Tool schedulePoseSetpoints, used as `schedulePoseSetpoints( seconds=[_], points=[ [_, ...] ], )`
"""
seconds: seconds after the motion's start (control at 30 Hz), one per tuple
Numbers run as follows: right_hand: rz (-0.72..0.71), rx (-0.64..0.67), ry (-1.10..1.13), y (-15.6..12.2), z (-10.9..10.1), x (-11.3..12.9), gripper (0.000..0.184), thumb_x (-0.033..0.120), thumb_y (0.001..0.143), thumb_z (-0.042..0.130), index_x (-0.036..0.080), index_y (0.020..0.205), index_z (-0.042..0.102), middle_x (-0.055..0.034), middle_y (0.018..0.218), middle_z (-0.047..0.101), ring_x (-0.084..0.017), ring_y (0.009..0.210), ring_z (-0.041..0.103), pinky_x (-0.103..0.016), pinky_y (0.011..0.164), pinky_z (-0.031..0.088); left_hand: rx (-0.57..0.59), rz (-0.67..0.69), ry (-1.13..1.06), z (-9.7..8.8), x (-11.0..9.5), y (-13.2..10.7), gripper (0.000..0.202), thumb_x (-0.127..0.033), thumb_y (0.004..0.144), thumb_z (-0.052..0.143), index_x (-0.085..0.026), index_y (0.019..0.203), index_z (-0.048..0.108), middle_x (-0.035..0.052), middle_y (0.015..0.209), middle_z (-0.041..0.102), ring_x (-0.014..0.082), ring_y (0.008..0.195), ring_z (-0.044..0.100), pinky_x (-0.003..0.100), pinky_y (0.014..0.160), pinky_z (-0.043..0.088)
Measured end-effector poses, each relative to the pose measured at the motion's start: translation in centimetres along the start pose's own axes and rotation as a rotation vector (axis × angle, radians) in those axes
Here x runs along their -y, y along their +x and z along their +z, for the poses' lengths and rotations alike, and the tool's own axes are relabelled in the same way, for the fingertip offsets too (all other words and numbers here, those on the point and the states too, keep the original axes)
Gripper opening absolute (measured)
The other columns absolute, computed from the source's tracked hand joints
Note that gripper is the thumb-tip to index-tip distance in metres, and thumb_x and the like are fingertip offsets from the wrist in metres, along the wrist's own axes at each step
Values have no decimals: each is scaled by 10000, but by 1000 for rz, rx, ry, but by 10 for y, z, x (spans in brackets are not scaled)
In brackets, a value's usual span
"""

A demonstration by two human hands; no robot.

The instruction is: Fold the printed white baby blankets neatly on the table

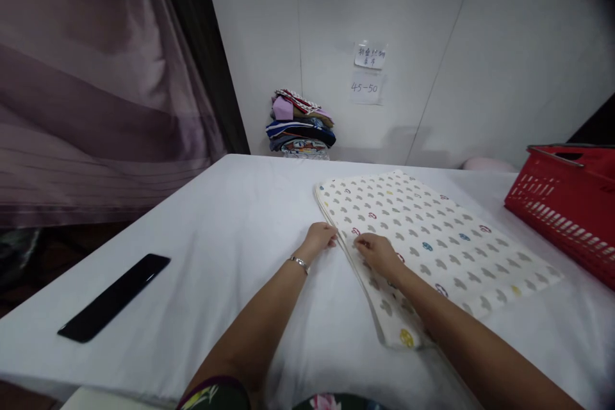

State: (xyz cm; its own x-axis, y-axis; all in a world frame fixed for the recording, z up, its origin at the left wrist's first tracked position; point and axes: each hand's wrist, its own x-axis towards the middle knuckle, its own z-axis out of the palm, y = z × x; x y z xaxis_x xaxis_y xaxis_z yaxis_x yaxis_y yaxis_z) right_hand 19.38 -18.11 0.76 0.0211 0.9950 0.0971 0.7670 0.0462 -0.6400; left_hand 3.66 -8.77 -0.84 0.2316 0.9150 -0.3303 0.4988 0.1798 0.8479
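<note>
A white cloth point(423, 224) printed with grey cloud-like shapes and a few red, blue and yellow figures lies folded in layers on the white-covered table point(225, 237). Its layered left edge runs between my two hands. My left hand point(321, 238), with a bracelet on the wrist, has its fingers curled closed at that edge. Resting over the top layer, just inside the edge, my right hand point(380, 255) has thumb and fingers pinched together on the cloth. The fingertips of both hands are partly hidden.
A black flat strip point(115, 298) lies at the table's left. On the right stands a red plastic basket point(567, 205). Folded fabrics point(302, 125) are stacked against the back wall, near two paper notes point(368, 86). A pinkish curtain point(96, 90) hangs at left.
</note>
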Motion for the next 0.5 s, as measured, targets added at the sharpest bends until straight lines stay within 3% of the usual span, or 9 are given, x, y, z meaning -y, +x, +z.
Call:
schedulePoseSetpoints(
  seconds=[0.13,0.3,0.5],
  points=[
    [80,71,-261,11,11,11,172,268,802,491,174,753,627,-48,748,650,-168,691,561,-256,587,339,14,0,29,14,-1,-12,148,-217,768,513,-135,747,634,29,746,697,86,509,610,177,470,420],
    [44,53,-431,6,22,10,165,232,819,460,160,813,607,-90,875,648,-189,776,568,-261,589,306,-60,48,112,21,2,-18,159,-192,733,506,-141,668,642,21,680,684,96,518,613,185,538,442],
    [76,21,-245,7,20,-2,186,209,812,445,182,787,627,-46,798,657,-162,727,565,-248,598,328,-110,106,207,23,3,-21,176,-202,731,498,-151,684,660,15,615,665,106,532,609,190,566,432]
  ],
)
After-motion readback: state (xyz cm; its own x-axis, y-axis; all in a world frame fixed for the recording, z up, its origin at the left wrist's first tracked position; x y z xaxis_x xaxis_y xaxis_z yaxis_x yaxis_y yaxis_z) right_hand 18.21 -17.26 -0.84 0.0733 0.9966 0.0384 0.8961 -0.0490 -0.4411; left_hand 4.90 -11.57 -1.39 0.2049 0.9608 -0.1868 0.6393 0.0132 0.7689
